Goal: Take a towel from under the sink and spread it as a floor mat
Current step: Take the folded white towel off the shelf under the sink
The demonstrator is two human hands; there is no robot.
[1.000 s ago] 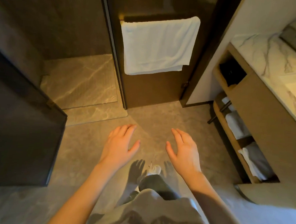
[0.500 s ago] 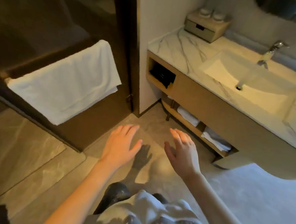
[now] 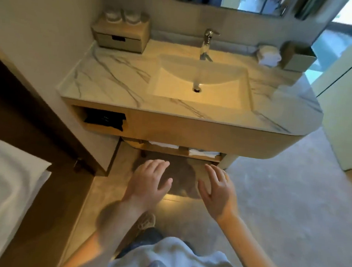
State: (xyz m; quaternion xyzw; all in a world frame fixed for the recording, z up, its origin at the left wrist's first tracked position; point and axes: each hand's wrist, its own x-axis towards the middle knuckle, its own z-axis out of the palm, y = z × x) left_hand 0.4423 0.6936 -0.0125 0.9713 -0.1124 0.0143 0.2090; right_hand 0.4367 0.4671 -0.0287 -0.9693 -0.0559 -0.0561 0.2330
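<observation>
I face a marble-topped vanity with a sink point(image 3: 201, 83). On the low shelf point(image 3: 182, 153) under it lie folded white towels, one on the left point(image 3: 164, 145) and one on the right point(image 3: 203, 153), mostly hidden by the vanity front. My left hand point(image 3: 149, 183) and my right hand point(image 3: 217, 189) hover palms down over the grey floor point(image 3: 269, 211), just in front of that shelf. Both hands have their fingers spread and hold nothing.
A dark item point(image 3: 106, 119) fills the open cubby at the vanity's upper left. A small drawer box point(image 3: 120, 36), a tap point(image 3: 207, 44), rolled cloths point(image 3: 268, 55) and a holder point(image 3: 298, 58) stand on the counter. A white towel point(image 3: 4, 191) hangs on the dark door at left.
My view has swung right, from the shower door and hanging towel to the vanity, now square ahead. Both hands stay open and spread in front of me.
</observation>
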